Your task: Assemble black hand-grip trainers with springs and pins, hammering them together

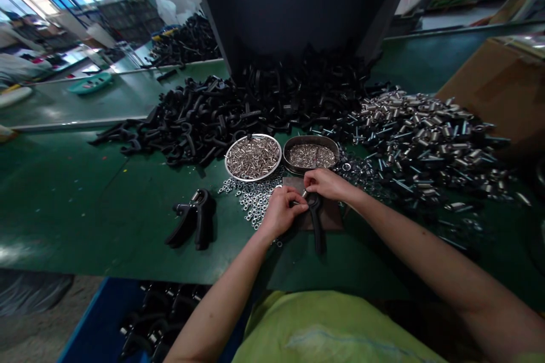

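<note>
near the front edge of the tabletop (106,210), a black clamp (316,227) looks part-built, left hand (281,208) and right hand (326,182) pinching small metal parts (304,194) by its top with bunched fingers, while 1 finished-looking clamp (205,218) stands leftward and heaped pieces (191,119) behind seem undone.

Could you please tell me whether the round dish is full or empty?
Full: small metal pins cover the round dish almost to its rim.
</note>
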The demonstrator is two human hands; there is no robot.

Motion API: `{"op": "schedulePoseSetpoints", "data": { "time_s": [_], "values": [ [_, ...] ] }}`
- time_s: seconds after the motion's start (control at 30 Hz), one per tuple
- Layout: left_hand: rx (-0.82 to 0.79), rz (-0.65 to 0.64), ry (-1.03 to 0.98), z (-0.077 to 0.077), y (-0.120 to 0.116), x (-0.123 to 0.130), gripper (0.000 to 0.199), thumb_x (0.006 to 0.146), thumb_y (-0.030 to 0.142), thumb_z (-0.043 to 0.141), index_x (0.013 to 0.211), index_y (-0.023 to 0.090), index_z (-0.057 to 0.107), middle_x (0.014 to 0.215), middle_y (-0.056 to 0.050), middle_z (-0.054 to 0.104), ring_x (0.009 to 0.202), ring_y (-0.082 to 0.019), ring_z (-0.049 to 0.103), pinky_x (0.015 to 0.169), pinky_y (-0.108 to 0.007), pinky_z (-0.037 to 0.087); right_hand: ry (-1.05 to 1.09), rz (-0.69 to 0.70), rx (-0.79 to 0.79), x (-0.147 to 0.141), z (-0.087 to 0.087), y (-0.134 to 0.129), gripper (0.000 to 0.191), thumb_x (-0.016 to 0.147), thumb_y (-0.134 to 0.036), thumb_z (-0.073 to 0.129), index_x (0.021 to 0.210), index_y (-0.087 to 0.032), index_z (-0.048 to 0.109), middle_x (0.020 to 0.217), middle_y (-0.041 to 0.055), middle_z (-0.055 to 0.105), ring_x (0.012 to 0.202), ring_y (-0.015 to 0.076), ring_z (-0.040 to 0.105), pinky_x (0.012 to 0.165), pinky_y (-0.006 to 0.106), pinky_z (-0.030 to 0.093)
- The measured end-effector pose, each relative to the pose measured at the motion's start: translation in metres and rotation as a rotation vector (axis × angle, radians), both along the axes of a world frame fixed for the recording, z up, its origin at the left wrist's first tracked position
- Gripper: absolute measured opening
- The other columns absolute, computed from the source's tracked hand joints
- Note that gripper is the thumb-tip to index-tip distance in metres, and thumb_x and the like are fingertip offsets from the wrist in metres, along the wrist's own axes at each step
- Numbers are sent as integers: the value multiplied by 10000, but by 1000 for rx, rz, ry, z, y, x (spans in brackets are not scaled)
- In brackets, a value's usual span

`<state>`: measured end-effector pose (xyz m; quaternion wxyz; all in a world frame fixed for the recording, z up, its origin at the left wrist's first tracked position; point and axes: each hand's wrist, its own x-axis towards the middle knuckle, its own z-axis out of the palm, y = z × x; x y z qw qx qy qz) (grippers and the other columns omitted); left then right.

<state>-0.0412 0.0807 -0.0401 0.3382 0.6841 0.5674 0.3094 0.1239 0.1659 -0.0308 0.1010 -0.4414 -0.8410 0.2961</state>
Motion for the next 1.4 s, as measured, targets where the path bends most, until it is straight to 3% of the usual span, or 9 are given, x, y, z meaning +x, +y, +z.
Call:
{"op": "schedulePoseSetpoints", "data": {
  "time_s": [0.13,0.27,0.47,0.57,0.73,0.87,1.03,1.23,1.4],
  "values": [
    [-10,9,75,-4,-1,9,14,731,202,688,722,204,677,923,-19,615,947,-188,527,899,-334,372,48,-59,48,9,-2,-15,132,761,-176,571,864,-199,650,797,3,653,738,145,591,644,237,413],
    [-33,3,76,-2,-2,11,31,746,175,659,722,185,642,919,-27,592,938,-182,528,886,-324,387,41,-179,151,50,-2,-46,243,808,-247,540,1037,-207,612,919,47,653,822,180,600,719,297,453],
    [-84,-41,69,-2,3,10,44,748,181,640,755,179,597,910,-29,547,906,-175,512,848,-309,397,-315,-376,336,147,-29,-112,321,796,-456,519,1001,-219,590,938,104,624,882,281,590,684,391,475],
    [-153,-5,12,-5,6,10,73,730,166,647,767,179,586,886,-15,539,866,-159,510,820,-290,400,-364,-511,288,165,-39,-130,291,801,-456,479,899,-196,565,872,127,631,828,300,606,670,414,478],
    [-180,38,-33,-7,6,12,126,696,153,666,763,170,561,867,-5,528,816,-141,499,762,-263,400,-121,-580,108,127,3,-128,287,856,-405,416,1022,-216,554,891,87,683,731,247,652,618,362,504],
    [-181,70,-24,-7,6,12,162,687,173,673,781,170,541,829,9,516,778,-131,485,711,-248,385,180,-443,222,82,29,-115,426,937,-325,295,1348,-258,386,1132,68,654,886,189,665,749,306,530],
    [-214,65,-13,-6,6,13,177,673,168,675,781,174,534,824,11,512,745,-128,473,665,-244,364,-22,-232,270,64,18,-99,404,916,-251,347,1293,-242,491,1240,68,615,1065,235,620,859,371,526],
    [-192,77,-5,-6,6,13,193,675,173,679,787,180,522,843,13,512,764,-127,485,681,-242,377,124,-340,430,63,25,-107,444,939,-260,330,1380,-234,379,1316,70,556,1131,218,580,916,364,499],
    [-130,67,69,-4,2,13,176,703,200,679,786,186,525,849,-2,526,802,-154,502,717,-270,400,-150,-257,201,65,4,-99,425,925,-255,354,1339,-222,447,1176,96,651,970,271,662,779,401,546]
  ]
}}
